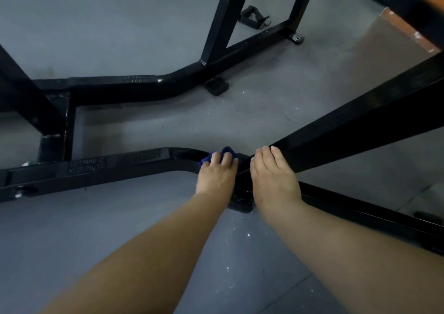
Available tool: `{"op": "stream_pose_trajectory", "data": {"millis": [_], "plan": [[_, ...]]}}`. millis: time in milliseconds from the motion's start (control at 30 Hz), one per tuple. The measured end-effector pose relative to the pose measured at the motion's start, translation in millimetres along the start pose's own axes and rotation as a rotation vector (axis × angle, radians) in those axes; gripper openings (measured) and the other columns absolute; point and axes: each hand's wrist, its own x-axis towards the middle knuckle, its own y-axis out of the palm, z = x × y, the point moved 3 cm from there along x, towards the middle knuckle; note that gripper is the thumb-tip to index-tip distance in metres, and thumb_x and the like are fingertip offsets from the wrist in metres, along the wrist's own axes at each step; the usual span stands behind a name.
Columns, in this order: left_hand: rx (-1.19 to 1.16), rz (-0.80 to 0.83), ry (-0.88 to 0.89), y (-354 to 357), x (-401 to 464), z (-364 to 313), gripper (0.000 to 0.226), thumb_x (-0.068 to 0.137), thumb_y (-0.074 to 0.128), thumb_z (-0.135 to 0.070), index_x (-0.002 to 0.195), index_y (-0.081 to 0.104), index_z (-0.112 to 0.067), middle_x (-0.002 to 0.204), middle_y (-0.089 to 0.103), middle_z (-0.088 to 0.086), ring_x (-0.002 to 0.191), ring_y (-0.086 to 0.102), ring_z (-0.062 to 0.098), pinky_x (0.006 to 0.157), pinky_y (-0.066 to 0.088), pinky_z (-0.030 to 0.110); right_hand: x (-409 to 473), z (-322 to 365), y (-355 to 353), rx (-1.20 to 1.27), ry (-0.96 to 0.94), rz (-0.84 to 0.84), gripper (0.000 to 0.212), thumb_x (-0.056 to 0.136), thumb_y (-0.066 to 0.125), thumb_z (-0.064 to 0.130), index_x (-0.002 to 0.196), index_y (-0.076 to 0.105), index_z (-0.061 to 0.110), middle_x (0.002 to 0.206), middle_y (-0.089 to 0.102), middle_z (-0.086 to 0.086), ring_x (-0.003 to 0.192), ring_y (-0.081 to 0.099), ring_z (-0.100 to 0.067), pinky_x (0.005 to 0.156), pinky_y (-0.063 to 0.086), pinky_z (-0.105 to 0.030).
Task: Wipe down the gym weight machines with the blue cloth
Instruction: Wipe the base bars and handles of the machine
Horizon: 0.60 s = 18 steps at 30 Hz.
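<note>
Black steel tubing of a weight machine frame (101, 169) low over grey floor (120, 236), near rail running left to right across mid-scene. Blue cloth (217, 156) bunched on top of that rail at its bend, just left of where a sloping black beam (348, 131) rises to the far right. Left hand (216, 174) pressed down on cloth, fingers curled over it, grip clamped on the fabric, blue showing past fingertips on the far side. Right hand (274, 174) just beside, apart from the cloth, fingers straight and together, tips resting against the lower end of the sloping beam; nothing held. Black foot plate (241, 199) on floor between the two wrists. Raised lettering on rail left of the cloth, too blurred to read. Second frame rail (134, 87) farther off, with uprights climbing out of view. Small black handle attachment (254, 17) lying on floor at far centre. White specks on floor near the forearms.
</note>
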Motion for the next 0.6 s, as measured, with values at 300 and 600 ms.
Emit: {"op": "stream_pose_trajectory", "data": {"millis": [300,600], "plan": [[-0.092,0.056,-0.345,-3,-14,50,0.059,0.092,0.049,-0.01,0.146,0.029,-0.026,0.144,0.026,0.009,0.124,0.034,0.032,0.081,0.047,0.035,-1,7,0,-0.019,0.005,0.058,0.07,0.103,0.032,0.028,0.15,-0.006,-0.007,0.16,0.001,-0.023,0.148,-0.001,-0.041,0.119,-0.006,-0.054],[0.174,0.057,-0.414,-10,-16,102,0.048,0.096,0.045,-0.014,0.142,0.032,-0.017,0.137,0.033,0.01,0.12,0.041,0.029,0.071,0.039,0.033,1,9,-1,-0.041,-0.015,0.096,0.073,0.102,0.037,0.029,0.151,-0.005,-0.006,0.159,0.002,-0.023,0.147,-0.001,-0.042,0.119,-0.005,-0.054]]}}
